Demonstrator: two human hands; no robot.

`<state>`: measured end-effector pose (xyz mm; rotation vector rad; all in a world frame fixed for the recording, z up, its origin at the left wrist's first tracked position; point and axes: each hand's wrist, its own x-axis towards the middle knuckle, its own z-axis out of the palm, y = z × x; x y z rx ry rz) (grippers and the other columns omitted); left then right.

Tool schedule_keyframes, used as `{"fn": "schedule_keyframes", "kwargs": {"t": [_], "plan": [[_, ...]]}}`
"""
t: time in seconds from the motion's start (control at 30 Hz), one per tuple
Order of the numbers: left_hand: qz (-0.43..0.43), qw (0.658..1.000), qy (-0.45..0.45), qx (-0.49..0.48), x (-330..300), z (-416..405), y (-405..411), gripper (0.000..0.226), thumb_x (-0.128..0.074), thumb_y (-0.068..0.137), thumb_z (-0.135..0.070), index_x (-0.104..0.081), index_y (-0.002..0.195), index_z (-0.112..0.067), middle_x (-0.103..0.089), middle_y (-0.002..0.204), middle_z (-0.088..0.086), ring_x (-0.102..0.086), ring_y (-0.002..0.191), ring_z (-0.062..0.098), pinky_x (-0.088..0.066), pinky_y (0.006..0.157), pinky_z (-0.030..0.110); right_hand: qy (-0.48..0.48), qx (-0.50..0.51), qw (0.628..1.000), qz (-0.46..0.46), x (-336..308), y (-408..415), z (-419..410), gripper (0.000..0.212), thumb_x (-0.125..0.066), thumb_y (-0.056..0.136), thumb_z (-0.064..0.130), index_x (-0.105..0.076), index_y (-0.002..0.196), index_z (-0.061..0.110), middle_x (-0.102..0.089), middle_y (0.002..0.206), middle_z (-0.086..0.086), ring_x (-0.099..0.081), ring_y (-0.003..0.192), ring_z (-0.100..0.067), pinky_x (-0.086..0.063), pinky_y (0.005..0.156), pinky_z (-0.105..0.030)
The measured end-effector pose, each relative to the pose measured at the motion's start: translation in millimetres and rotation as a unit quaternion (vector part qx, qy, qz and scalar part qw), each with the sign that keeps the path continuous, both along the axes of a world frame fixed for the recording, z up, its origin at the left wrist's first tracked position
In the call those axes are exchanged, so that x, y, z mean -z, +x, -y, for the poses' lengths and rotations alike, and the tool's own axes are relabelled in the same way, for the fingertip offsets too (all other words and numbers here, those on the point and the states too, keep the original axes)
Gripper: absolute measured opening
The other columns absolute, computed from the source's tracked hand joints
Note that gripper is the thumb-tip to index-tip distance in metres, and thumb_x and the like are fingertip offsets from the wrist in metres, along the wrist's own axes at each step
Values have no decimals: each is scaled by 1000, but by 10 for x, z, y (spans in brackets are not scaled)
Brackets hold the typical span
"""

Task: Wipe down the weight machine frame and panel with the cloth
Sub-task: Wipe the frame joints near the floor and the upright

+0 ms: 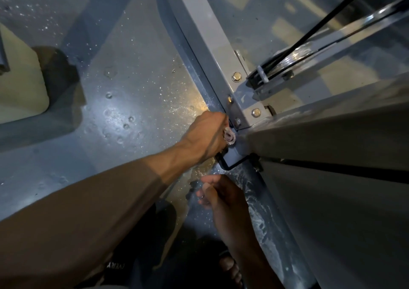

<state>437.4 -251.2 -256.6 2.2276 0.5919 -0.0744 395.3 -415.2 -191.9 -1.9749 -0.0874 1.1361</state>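
Weight machine frame (205, 36): grey painted steel tube, running down from the top of view to a bolted corner joint at centre, with bright hex bolts (236, 76) on a grey bracket plate. Panel (332, 133): pale grey, dusty and streaked, spreading from the joint toward the right edge, a dark seam across it lower down. Black cable (321, 21) and a shiny steel bar slanting in behind from upper right. Cloth (295, 136) — correction, cloth (229, 136): small, bunched, pinkish-purple and white, pressed against the frame right at the joint. Left hand (208, 135) curled round the cloth, gripping it, knuckles just beside the lowest bolt. Right hand (219, 194) below, near the frame base, fingers loosely curled, nothing visible in it. Writing: white letters on a black sandal strap (116, 266) at the bottom edge, upside down, reading roughly "EVERY", partly cut off. Floor (124, 102): blue-grey, speckled, glossy under a light patch. Bare toes in a second sandal (231, 266) near the bottom.
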Motion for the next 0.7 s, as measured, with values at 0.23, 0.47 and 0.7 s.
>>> {"fn": "schedule_keyframes", "kwargs": {"t": [0.23, 0.47, 0.7], "plan": [[39, 998, 23, -45, 112, 20, 65, 18, -74, 88, -15, -64, 103, -10, -69, 98, 7, -63, 84, 23, -49, 71, 30, -7, -12, 1000, 5, 13, -38, -13, 16, -59, 100, 14, -70, 99, 25, -74, 85, 5, -70, 79, -10, -60, 83, -45], [120, 992, -12, 22, 124, -40, -182, 36, -77, 74, 4, -78, 101, -19, -77, 99, 0, -68, 91, 20, -52, 85, 32, 26, 23, 999, -8, 24, -144, -21, 19, -58, 85, 27, -71, 99, 26, -75, 82, 1, -72, 80, -17, -59, 86, -48], [57, 998, 6, 19, 14, -14, -30, 15, -79, 85, -18, -75, 99, -21, -74, 96, 1, -66, 90, 21, -56, 83, 37, 8, 5, 1000, -7, 6, -125, -2, 16, -60, 99, 11, -70, 102, 23, -74, 83, 3, -70, 76, -10, -59, 84, -43]]}}
